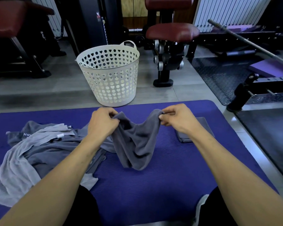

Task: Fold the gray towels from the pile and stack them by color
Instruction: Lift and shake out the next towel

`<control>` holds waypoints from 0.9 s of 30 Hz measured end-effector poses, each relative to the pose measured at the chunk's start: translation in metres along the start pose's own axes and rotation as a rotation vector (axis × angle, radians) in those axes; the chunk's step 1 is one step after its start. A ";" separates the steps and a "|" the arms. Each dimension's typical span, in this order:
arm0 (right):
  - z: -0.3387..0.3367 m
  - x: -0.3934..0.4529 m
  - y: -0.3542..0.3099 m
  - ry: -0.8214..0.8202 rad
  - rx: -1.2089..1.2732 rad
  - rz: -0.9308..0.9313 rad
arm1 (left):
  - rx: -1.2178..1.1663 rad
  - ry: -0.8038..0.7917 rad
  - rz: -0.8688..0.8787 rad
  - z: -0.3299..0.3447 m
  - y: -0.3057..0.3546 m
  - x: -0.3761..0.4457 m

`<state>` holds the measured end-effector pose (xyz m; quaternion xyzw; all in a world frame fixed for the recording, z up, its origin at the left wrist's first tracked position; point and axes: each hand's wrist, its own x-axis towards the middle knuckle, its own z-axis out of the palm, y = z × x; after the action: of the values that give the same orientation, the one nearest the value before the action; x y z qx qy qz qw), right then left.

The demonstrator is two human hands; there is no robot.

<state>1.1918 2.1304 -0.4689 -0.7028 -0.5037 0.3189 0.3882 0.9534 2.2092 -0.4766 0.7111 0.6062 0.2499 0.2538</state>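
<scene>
A dark gray towel hangs crumpled above the purple mat, its lower end touching the mat. My left hand pinches one upper edge of it and my right hand pinches the other, so the cloth sags between them. To the left lies a loose pile of light and dark gray towels. A folded dark gray towel lies flat on the mat at the right, partly hidden behind my right forearm.
A white plastic basket with heart-shaped holes stands on the floor just beyond the mat. Gym machines with red pads stand behind it. A barbell and black checker-plate flooring lie to the right.
</scene>
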 end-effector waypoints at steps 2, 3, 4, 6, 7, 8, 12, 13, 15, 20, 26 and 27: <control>-0.003 -0.006 -0.003 0.025 0.001 -0.046 | -0.160 -0.030 -0.033 -0.005 0.003 -0.003; -0.006 -0.010 -0.006 0.065 -0.025 -0.081 | -0.277 -0.046 -0.056 -0.009 0.005 -0.006; -0.008 -0.013 -0.008 0.109 -0.054 -0.112 | -0.397 -0.054 -0.081 -0.012 0.009 -0.009; -0.013 -0.022 -0.017 0.178 -0.070 -0.154 | -0.576 -0.030 -0.104 -0.022 0.016 -0.018; -0.015 -0.027 -0.022 0.196 -0.045 -0.165 | -0.628 -0.007 -0.101 -0.027 0.021 -0.023; -0.016 -0.033 -0.028 0.202 0.007 -0.171 | -0.666 0.015 -0.091 -0.033 0.025 -0.028; -0.025 -0.051 -0.060 0.203 0.225 -0.215 | -0.766 0.072 0.012 -0.062 0.056 -0.044; -0.030 -0.054 -0.072 0.226 0.259 -0.237 | -0.777 0.090 0.046 -0.073 0.067 -0.047; -0.046 -0.058 -0.100 0.321 0.293 -0.303 | -0.799 0.144 0.115 -0.101 0.092 -0.051; -0.102 -0.078 -0.200 0.615 0.265 -0.488 | -0.812 0.264 0.300 -0.186 0.162 -0.060; -0.159 -0.120 -0.313 0.795 0.181 -0.794 | -0.814 0.656 0.579 -0.280 0.231 -0.073; -0.164 -0.125 -0.323 0.773 0.108 -0.815 | -0.782 0.609 0.564 -0.286 0.237 -0.075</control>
<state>1.1447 2.0360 -0.1003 -0.4962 -0.5386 -0.1119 0.6717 0.9273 2.1193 -0.1097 0.5946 0.3011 0.7074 0.2354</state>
